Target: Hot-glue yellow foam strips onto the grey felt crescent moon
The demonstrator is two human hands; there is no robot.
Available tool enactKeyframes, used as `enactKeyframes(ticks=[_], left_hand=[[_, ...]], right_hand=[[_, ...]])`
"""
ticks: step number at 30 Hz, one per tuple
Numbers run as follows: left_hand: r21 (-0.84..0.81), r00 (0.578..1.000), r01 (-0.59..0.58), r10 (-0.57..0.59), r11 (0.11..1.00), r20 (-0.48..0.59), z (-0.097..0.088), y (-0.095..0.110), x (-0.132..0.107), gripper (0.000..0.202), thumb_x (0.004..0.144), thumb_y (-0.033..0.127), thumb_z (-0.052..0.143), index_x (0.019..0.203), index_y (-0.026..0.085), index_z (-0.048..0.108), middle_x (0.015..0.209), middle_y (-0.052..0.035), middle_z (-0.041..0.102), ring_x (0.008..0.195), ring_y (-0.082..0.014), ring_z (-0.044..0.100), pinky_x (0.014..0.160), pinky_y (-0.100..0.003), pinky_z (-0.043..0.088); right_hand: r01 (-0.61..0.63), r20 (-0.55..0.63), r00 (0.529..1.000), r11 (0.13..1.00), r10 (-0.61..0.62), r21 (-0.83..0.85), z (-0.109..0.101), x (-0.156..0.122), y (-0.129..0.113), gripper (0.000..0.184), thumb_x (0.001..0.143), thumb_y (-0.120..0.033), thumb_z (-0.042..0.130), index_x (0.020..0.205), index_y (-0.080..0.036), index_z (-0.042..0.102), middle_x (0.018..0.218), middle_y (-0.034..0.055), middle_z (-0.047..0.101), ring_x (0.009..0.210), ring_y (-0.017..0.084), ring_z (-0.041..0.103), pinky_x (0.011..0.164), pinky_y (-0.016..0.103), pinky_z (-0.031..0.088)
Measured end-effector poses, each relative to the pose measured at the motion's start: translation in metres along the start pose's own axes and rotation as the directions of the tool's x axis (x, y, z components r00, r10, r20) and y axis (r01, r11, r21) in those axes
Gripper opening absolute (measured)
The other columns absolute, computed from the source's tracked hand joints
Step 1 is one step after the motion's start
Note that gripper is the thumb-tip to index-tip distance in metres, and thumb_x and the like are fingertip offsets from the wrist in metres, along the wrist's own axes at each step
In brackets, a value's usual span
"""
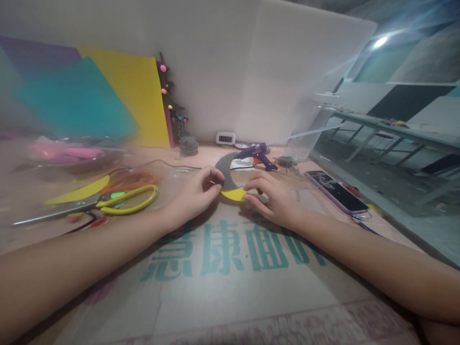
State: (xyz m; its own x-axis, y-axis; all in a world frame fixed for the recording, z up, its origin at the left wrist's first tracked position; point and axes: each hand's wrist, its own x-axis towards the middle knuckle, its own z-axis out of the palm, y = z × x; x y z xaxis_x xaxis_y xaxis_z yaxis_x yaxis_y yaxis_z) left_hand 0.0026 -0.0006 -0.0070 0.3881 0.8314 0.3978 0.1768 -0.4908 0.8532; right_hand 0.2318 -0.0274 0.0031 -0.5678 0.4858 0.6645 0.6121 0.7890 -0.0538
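My left hand (196,194) pinches a grey crescent-shaped cutout (225,171) that curves up and away from my fingers. A small yellow piece (234,194) lies at the crescent's lower end, between both hands. My right hand (271,194) is curled, with its fingertips pressing on the right edge of the yellow piece. Both hands rest on a cardboard sheet (230,278) with green printed characters.
Yellow-handled scissors (118,201) and orange-handled scissors (131,179) lie at the left beside a yellow foam crescent (81,191). A blue glue gun (257,154) and a small clock (225,138) sit behind. A phone (336,190) lies at the right. Coloured sheets (108,96) lean on the wall.
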Motion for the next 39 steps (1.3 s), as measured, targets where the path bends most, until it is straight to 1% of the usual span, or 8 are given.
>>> enactKeyframes(ticks=[3, 6, 9, 16, 28, 31, 35, 39], left_hand=[[0.012, 1.000, 0.003, -0.003, 1.000, 0.012, -0.0004, -0.0031, -0.0004, 0.011, 0.085, 0.019, 0.052, 0.096, 0.019, 0.052, 0.093, -0.0017, 0.056, 0.085, -0.0144, 0.055, 0.076, -0.027, 0.044], [0.004, 1.000, 0.007, -0.007, 1.000, 0.010, -0.0004, -0.0035, -0.0017, 0.012, 0.085, 0.019, 0.052, 0.097, 0.019, 0.052, 0.093, -0.0016, 0.056, 0.085, -0.0146, 0.056, 0.077, -0.028, 0.045], [-0.010, 1.000, 0.025, -0.024, 1.000, 0.020, -0.0001, -0.0023, -0.0023, 0.012, 0.085, 0.019, 0.052, 0.098, 0.019, 0.052, 0.092, -0.0017, 0.056, 0.084, -0.0143, 0.056, 0.075, -0.028, 0.045], [-0.024, 0.999, 0.027, -0.026, 0.999, 0.040, 0.0015, 0.0003, -0.0012, 0.014, 0.082, 0.016, 0.052, 0.096, 0.018, 0.052, 0.092, -0.0016, 0.057, 0.081, -0.0135, 0.056, 0.073, -0.027, 0.044], [-0.091, 0.992, 0.051, -0.040, 0.995, 0.119, 0.0017, -0.0012, -0.0020, 0.015, 0.082, 0.015, 0.054, 0.096, 0.018, 0.054, 0.091, -0.0013, 0.058, 0.080, -0.0134, 0.056, 0.075, -0.028, 0.044], [-0.090, 0.993, 0.059, -0.049, 0.994, 0.111, 0.0021, 0.0011, -0.0023, 0.015, 0.081, 0.015, 0.054, 0.096, 0.018, 0.054, 0.090, -0.0010, 0.058, 0.080, -0.0134, 0.055, 0.073, -0.027, 0.043], [-0.096, 0.993, 0.091, -0.083, 0.991, 0.081, 0.0029, 0.0042, -0.0023, 0.015, 0.082, 0.016, 0.053, 0.097, 0.019, 0.054, 0.089, -0.0003, 0.056, 0.081, -0.0137, 0.054, 0.070, -0.026, 0.042], [-0.111, 0.996, 0.082, -0.078, 0.991, 0.039, 0.0025, 0.0060, -0.0021, 0.013, 0.084, 0.020, 0.053, 0.097, 0.019, 0.054, 0.091, -0.0016, 0.057, 0.084, -0.0148, 0.056, 0.074, -0.027, 0.043]], right_hand=[[-0.199, -0.043, 0.978, 0.977, 0.202, 0.072, 0.0017, 0.0001, 0.0009, 0.014, 0.092, -0.030, 0.055, 0.096, -0.017, 0.061, 0.090, 0.0053, 0.064, 0.062, 0.012, 0.052, 0.063, 0.026, 0.043], [-0.370, 0.059, 0.929, 0.919, 0.365, 0.134, 0.0033, 0.0020, 0.0021, 0.018, 0.091, -0.031, 0.056, 0.098, -0.018, 0.066, 0.086, 0.0030, 0.068, 0.054, 0.009, 0.049, 0.054, 0.024, 0.040], [-0.447, 0.176, 0.891, 0.876, 0.418, 0.182, 0.0038, 0.0039, 0.0027, 0.021, 0.090, -0.033, 0.057, 0.100, -0.019, 0.070, 0.079, 0.0012, 0.070, 0.052, 0.010, 0.049, 0.052, 0.023, 0.039], [-0.339, 0.171, 0.937, 0.911, 0.305, 0.235, 0.0050, 0.0060, 0.0041, 0.013, 0.088, -0.022, 0.059, 0.084, -0.016, 0.070, 0.078, 0.0030, 0.067, 0.070, 0.012, 0.057, 0.065, 0.024, 0.043], [-0.324, 0.194, 0.939, 0.920, 0.285, 0.218, 0.0057, 0.0054, 0.0049, 0.013, 0.089, -0.024, 0.058, 0.084, -0.017, 0.068, 0.078, 0.0031, 0.065, 0.070, 0.013, 0.056, 0.064, 0.025, 0.043], [-0.280, 0.201, 0.951, 0.930, 0.235, 0.237, 0.0080, 0.0049, 0.0079, 0.016, 0.091, -0.022, 0.053, 0.091, -0.018, 0.069, 0.088, 0.0056, 0.067, 0.082, 0.016, 0.060, 0.074, 0.028, 0.046], [-0.332, 0.037, 0.942, 0.915, 0.332, 0.229, 0.0062, 0.0038, 0.0079, 0.023, 0.092, -0.021, 0.048, 0.112, -0.019, 0.060, 0.106, 0.0086, 0.065, 0.082, 0.017, 0.059, 0.074, 0.031, 0.046], [-0.388, 0.028, 0.921, 0.905, 0.389, 0.176, 0.0013, 0.0045, 0.0042, 0.017, 0.093, -0.029, 0.050, 0.084, -0.017, 0.059, 0.077, 0.0035, 0.060, 0.066, 0.014, 0.052, 0.062, 0.027, 0.041]])
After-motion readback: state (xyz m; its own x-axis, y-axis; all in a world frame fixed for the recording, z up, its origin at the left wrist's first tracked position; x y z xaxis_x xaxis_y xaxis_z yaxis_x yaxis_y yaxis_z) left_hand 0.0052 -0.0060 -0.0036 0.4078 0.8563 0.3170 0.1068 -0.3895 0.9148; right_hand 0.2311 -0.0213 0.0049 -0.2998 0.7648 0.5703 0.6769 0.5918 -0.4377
